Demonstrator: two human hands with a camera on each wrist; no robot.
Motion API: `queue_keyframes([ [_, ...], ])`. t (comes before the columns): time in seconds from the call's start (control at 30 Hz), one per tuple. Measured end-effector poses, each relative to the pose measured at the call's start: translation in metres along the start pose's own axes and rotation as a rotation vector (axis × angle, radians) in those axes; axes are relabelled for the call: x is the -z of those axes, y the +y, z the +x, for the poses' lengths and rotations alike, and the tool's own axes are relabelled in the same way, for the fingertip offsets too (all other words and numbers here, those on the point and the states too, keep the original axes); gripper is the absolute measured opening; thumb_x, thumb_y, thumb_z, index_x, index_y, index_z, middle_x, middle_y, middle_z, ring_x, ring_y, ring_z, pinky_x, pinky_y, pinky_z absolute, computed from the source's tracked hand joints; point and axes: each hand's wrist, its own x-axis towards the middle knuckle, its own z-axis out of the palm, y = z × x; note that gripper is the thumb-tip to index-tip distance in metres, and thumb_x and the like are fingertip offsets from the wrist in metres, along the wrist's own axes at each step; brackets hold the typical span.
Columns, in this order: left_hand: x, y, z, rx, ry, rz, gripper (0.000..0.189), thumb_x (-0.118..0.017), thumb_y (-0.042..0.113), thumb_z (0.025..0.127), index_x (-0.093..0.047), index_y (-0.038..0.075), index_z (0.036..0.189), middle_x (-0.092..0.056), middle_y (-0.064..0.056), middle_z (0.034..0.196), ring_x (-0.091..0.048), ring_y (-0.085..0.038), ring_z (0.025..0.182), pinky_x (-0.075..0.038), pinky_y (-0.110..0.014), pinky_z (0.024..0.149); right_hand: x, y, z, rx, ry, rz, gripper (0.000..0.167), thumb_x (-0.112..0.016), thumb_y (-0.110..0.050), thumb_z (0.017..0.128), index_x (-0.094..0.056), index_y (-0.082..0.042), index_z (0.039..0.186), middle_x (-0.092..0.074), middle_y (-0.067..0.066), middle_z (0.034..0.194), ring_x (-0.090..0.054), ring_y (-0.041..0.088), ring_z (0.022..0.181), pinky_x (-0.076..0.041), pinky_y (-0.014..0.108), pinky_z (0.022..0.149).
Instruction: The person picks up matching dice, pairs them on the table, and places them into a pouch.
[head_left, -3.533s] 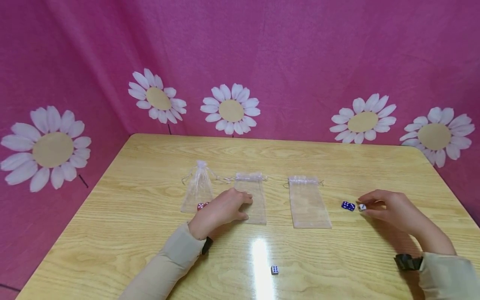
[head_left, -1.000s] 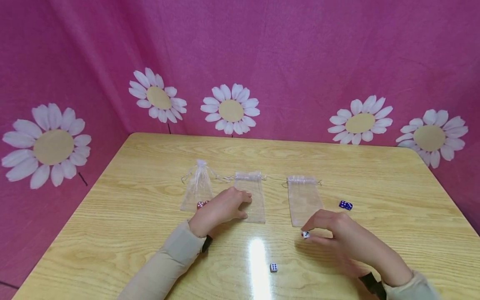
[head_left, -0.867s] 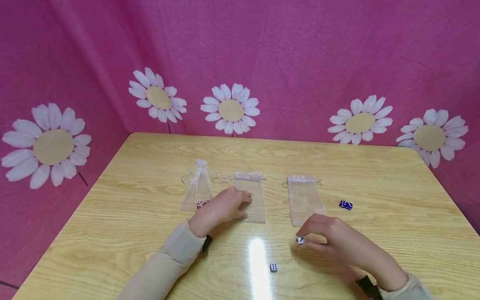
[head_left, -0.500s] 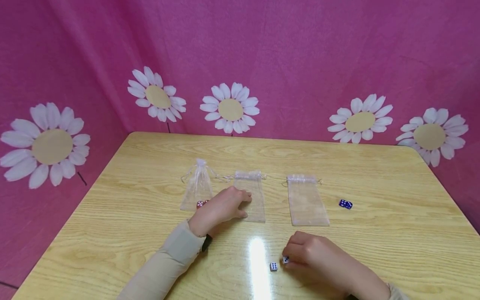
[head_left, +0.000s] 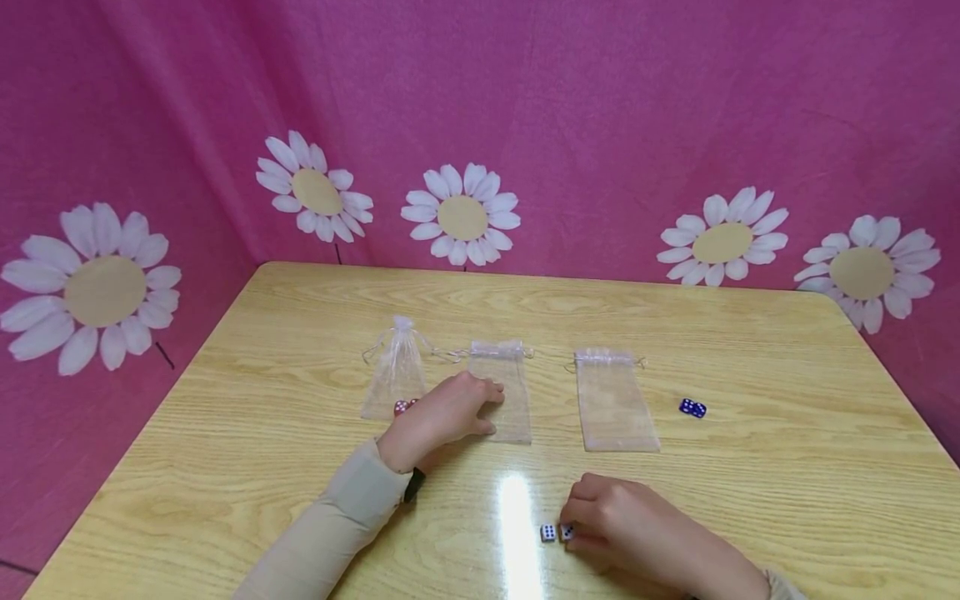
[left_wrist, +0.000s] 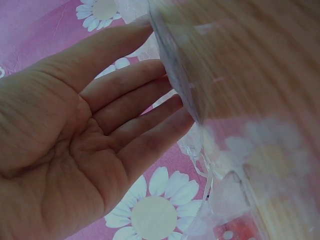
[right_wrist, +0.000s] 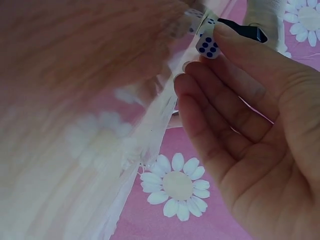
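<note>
Left of centre in the frame, the first pouch point(head_left: 395, 375) was drawn in at its neck, probably to keep in the red dice point(head_left: 401, 407) showing at its foot. Partly covering them, your left hand point(head_left: 442, 412) lay palm down, fingers relaxed and gripping nothing, reaching over the middle pouch point(head_left: 513, 408), perhaps to steady it. At bottom centre sat a loose white die point(head_left: 548, 532); just beside it your right hand point(head_left: 630, 525), knuckles up, pinched a second white die point(head_left: 567, 532), a light hold suited to something so small. Right of centre, the third pouch point(head_left: 617, 408) lay flat, and beyond it blue dice point(head_left: 692, 407) sat together, apparently grouped by colour
</note>
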Motion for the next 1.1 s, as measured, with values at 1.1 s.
queue_keyframes([
  [1.1, -0.004, 0.004, -0.009, -0.018, 0.005, 0.0, 0.029, -0.072, 0.012, 0.089, -0.07, 0.004, 0.117, -0.065, -0.011, 0.131, -0.062, -0.026, 0.122, -0.051, -0.037, 0.104, 0.002, -0.001, 0.0, -0.019, 0.018, -0.005, 0.008, -0.075, -0.024, 0.086, -0.072, -0.023, 0.094, -0.061, -0.017, 0.088, -0.053, -0.01, 0.08, -0.048, 0.008, 0.068],
])
